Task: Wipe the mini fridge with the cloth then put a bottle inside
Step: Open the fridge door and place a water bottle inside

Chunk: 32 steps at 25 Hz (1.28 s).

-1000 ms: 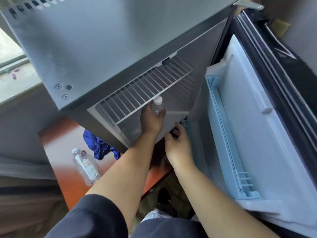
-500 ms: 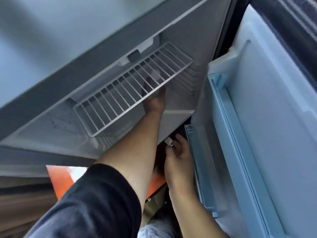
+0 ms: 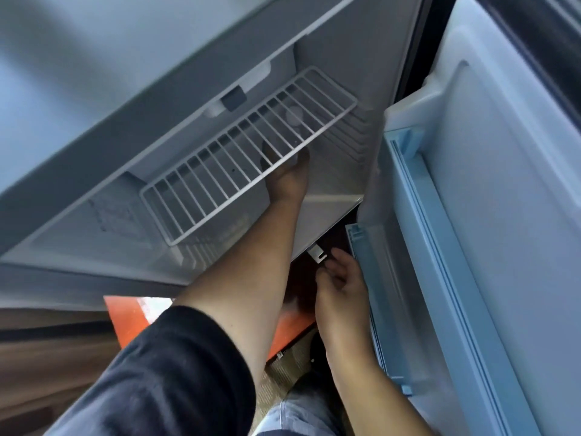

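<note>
The grey mini fridge (image 3: 132, 73) stands open, with its white interior facing me. My left hand (image 3: 287, 180) reaches deep inside, under the white wire shelf (image 3: 239, 158), and is shut on a clear bottle. The bottle's white cap (image 3: 294, 117) shows through the shelf wires; the bottle's body is mostly hidden by the shelf and my fingers. My right hand (image 3: 341, 284) hovers below the fridge's front bottom edge, fingers loosely apart, next to a small white clip (image 3: 316, 253). The cloth is out of view.
The open fridge door (image 3: 490, 215) fills the right side, with a pale blue door rail (image 3: 408, 171) and a lower bin (image 3: 371, 278). An orange table (image 3: 125, 316) edge shows beneath the fridge. Floor and my knee lie below.
My left hand has pushed the bottle from the fridge's front edge further in, under the wire shelf. The view has moved closer, so the cloth and the second bottle have dropped out of sight.
</note>
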Each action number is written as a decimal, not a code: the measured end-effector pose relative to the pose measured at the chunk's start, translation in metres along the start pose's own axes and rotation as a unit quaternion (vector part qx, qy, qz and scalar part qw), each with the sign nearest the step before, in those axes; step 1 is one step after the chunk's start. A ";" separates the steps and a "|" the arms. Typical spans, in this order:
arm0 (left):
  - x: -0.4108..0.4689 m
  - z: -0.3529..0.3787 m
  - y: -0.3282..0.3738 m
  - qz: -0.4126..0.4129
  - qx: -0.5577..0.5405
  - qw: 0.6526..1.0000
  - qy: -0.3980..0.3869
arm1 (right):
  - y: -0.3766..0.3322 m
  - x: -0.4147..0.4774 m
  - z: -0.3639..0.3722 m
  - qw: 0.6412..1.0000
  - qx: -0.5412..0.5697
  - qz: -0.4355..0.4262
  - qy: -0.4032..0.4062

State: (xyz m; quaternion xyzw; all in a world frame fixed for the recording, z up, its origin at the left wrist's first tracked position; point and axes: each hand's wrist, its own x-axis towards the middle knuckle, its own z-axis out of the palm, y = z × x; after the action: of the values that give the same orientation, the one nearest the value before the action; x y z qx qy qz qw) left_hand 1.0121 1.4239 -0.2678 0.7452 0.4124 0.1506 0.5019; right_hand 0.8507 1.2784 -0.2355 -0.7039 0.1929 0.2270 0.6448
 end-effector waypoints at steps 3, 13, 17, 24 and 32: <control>-0.048 -0.019 -0.013 -0.023 -0.048 0.999 0.002 | 0.007 -0.005 -0.008 1.000 -0.020 0.009 -0.002; -0.198 -0.146 -0.114 -0.055 0.051 0.996 -0.044 | 0.040 -0.043 0.002 0.984 -0.098 0.064 -0.136; -0.186 -0.224 -0.171 -0.113 0.105 0.986 0.071 | 0.033 -0.076 0.037 0.960 -0.150 0.056 -0.227; -0.101 -0.322 -0.248 -0.232 0.198 0.950 0.069 | 0.048 -0.116 0.108 0.947 -0.210 0.045 -0.239; -0.067 -0.308 -0.278 -0.278 0.176 0.944 -0.018 | 0.066 -0.115 0.096 0.948 -0.240 0.051 -0.205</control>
State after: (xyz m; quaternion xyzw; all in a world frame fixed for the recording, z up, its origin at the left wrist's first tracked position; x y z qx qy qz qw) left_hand 0.6454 1.6078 -0.3585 0.6801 0.6139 -0.0839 0.3919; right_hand 0.7116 1.3653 -0.2304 -0.7655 0.0320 0.4382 0.4701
